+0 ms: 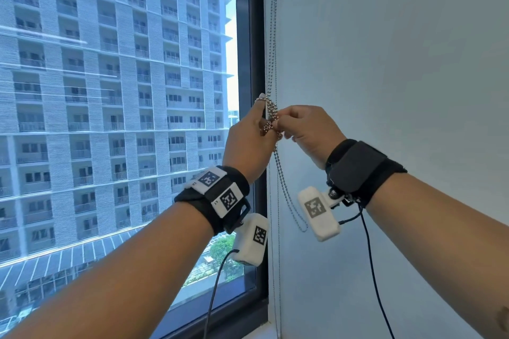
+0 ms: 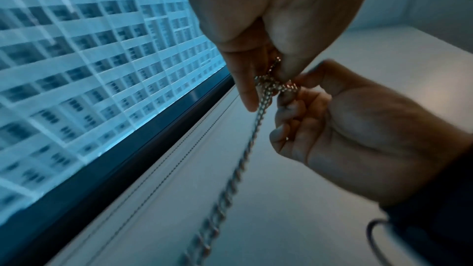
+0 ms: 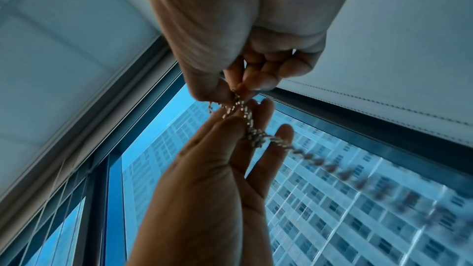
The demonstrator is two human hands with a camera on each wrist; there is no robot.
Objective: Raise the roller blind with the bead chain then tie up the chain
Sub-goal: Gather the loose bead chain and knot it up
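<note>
Beside the window frame [image 1: 257, 36], both hands pinch the bead chain [image 1: 271, 115]; left hand [image 1: 248, 140] should keep the loop slack while right hand [image 1: 308, 132] feeds it through.

Can read no word, brand or number in any view. Find only black-and-white square code markers in the head view: two on the white plates of the left wrist strap [image 1: 220, 190], namely an upper marker [image 1: 209, 177] and a lower marker [image 1: 228, 199], one on the white left wrist camera housing [image 1: 252, 242], and one, greyer, on the white right wrist camera housing [image 1: 319, 213]. Make out tiny printed characters beside both strap markers, too small to read.
</note>
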